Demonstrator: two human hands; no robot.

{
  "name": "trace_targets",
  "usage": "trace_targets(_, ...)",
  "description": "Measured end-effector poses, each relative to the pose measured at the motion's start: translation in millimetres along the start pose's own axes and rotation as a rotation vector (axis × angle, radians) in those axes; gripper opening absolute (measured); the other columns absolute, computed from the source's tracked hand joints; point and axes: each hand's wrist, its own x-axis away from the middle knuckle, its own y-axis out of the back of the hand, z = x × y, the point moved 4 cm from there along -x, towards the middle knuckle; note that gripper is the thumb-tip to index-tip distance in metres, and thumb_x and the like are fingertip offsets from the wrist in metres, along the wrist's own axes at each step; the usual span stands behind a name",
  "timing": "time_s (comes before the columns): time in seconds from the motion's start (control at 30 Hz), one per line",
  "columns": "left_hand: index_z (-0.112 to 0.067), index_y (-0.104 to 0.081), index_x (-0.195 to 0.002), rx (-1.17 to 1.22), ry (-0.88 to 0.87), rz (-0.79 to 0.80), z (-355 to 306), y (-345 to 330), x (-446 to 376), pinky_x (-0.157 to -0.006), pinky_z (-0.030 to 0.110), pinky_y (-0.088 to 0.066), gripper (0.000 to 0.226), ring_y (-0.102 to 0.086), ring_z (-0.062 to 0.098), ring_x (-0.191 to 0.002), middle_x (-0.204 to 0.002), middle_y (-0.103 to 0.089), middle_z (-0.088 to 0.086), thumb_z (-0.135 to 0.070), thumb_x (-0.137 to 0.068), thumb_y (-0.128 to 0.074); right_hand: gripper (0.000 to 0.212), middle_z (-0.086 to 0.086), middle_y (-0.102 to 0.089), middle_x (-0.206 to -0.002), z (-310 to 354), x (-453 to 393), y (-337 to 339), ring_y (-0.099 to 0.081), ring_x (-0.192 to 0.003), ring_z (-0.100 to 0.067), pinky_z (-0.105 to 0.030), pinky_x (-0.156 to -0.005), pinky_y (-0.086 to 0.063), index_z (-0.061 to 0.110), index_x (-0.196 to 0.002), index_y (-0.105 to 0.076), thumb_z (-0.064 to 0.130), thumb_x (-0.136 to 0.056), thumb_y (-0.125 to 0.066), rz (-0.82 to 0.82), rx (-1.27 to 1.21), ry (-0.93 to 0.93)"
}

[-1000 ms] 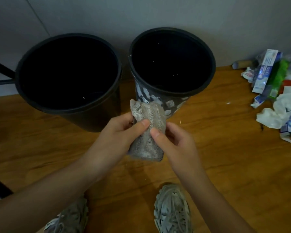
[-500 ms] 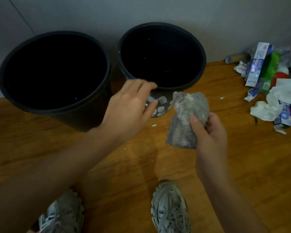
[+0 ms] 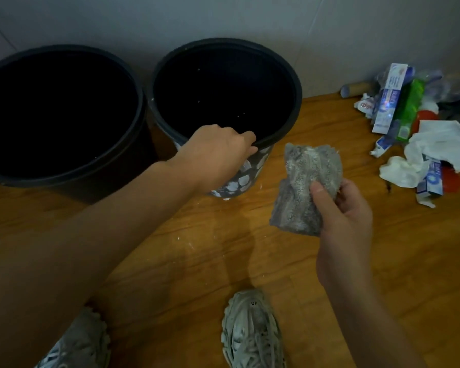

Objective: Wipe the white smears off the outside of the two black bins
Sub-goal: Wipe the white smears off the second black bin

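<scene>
A: Black right bin [image 3: 290,75], by wall on wood floor [image 3: 383,261] — white smears [image 3: 243,179] on front?
B: Yes. L hand [image 3: 218,152] fingers curl over its near rim; R hand [image 3: 340,205] pinches grey cloth [image 3: 303,187] beside it. Left bin [image 3: 64,179] touching.

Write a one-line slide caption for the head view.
Left hand grips the smeared bin by its rim while the right hand holds a grey cloth.

Single head-worn view looks steeply down and forward, close over the floor [image 3: 329,261]; no second view.
</scene>
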Motion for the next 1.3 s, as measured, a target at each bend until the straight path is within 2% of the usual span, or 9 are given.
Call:
trace_targets(0.23,-0.017,-0.061,-0.101,0.467,0.148,-0.265,-26.0,31.2,39.8,-0.056,0.029,-0.048,0.030,-0.058,0.009,-0.060,-0.069,-0.060,-0.006,-0.034,-0.101,-0.037,0.017,0.011,-0.073,-0.094,7.3,-3.5,18.5,-0.070,-0.093,-0.009,-0.022,-0.070,-0.056,0.026,-0.105,-0.062,0.013,-0.097,-0.055,-0.109,-0.004,0.037)
trace_targets(0.47,-0.017,-0.058,-0.075,0.959,0.468,-0.342,-23.7,22.5,104.5,-0.045,0.026,-0.040,0.031,-0.053,0.014,-0.053,-0.060,-0.054,-0.002,-0.025,-0.100,-0.043,0.016,0.011,-0.071,-0.091,17.5,-3.9,21.4,-0.069,-0.089,-0.005,-0.019,-0.067,-0.055,0.019,-0.111,-0.061,0.011,-0.098,-0.054,-0.187,0.020,0.090)
trace_targets(0.57,-0.017,-0.062,-0.076,1.097,0.587,-0.378,-24.5,18.1,145.2,-0.042,0.018,-0.037,0.028,-0.054,0.014,-0.052,-0.064,-0.058,0.003,-0.025,-0.097,-0.045,0.018,0.013,-0.071,-0.090,18.4,1.9,10.6,-0.068,-0.087,-0.004,-0.019,-0.066,-0.055,0.019,-0.111,-0.060,0.009,-0.098,-0.053,-0.120,0.069,0.130)
trace_targets(0.7,-0.019,-0.065,-0.077,1.153,0.821,-0.475,-15.1,4.8,192.5,-0.044,0.026,-0.039,0.030,-0.053,0.017,-0.055,-0.067,-0.059,0.007,-0.034,-0.091,-0.044,0.021,0.013,-0.070,-0.095,11.5,9.5,-9.5,-0.068,-0.091,-0.004,-0.019,-0.068,-0.055,0.029,-0.107,-0.061,0.012,-0.097,-0.056,-0.008,0.132,0.126)
trace_targets(0.8,-0.017,-0.063,-0.076,1.209,0.955,-0.475,-9.7,-11.4,212.1,-0.044,0.030,-0.033,0.034,-0.047,0.033,-0.060,-0.067,-0.053,0.016,-0.040,-0.090,-0.043,0.019,0.009,-0.070,-0.097,3.4,15.6,-28.3,-0.068,-0.088,-0.005,-0.020,-0.063,-0.054,0.032,-0.105,-0.061,0.015,-0.096,-0.057,0.071,0.172,0.082)
trace_targets(0.93,-0.014,-0.064,-0.076,1.261,1.050,-0.450,-7.3,-26.6,229.9,-0.053,0.027,-0.037,0.034,-0.049,0.034,-0.065,-0.072,-0.054,0.018,-0.030,-0.097,-0.043,0.024,0.016,-0.068,-0.101,-10.4,31.9,-57.7,-0.068,-0.089,-0.005,-0.029,-0.068,-0.059,0.042,-0.106,-0.056,0.021,-0.094,-0.056,0.238,0.272,0.027)
trace_targets(1.1,-0.013,-0.060,-0.070,1.277,1.149,-0.447,-10.5,-30.9,245.7,-0.044,0.009,-0.034,0.035,-0.047,0.002,-0.052,-0.061,-0.056,-0.002,-0.017,-0.099,-0.042,0.033,0.013,-0.066,-0.110,-16.2,53.6,-95.0,-0.066,-0.095,0.001,-0.020,-0.070,-0.057,0.036,-0.123,-0.049,0.020,-0.095,-0.056,0.445,0.285,0.018)
trace_targets(1.2,-0.031,-0.064,-0.074,1.342,1.209,-0.470,-11.6,-38.2,247.5,-0.060,0.017,-0.044,0.035,-0.055,0.004,-0.063,-0.066,-0.060,-0.009,-0.019,-0.099,-0.043,0.036,0.012,-0.066,-0.111,-18.8,69.4,-112.5,-0.066,-0.095,0.003,-0.017,-0.072,-0.055,0.037,-0.127,-0.046,0.022,-0.096,-0.057,0.549,0.278,0.009)
trace_targets(1.3,-0.043,-0.065,-0.085,1.445,1.264,-0.530,-15.9,-38.8,246.9,-0.078,0.039,-0.051,0.037,-0.065,0.016,-0.091,-0.093,-0.069,-0.008,-0.016,-0.099,-0.044,0.041,0.016,-0.066,-0.101,-23.2,77.2,-116.1,-0.065,-0.083,-0.001,-0.017,-0.065,-0.052,0.042,-0.132,-0.042,0.026,-0.097,-0.056,0.575,0.424,0.078)
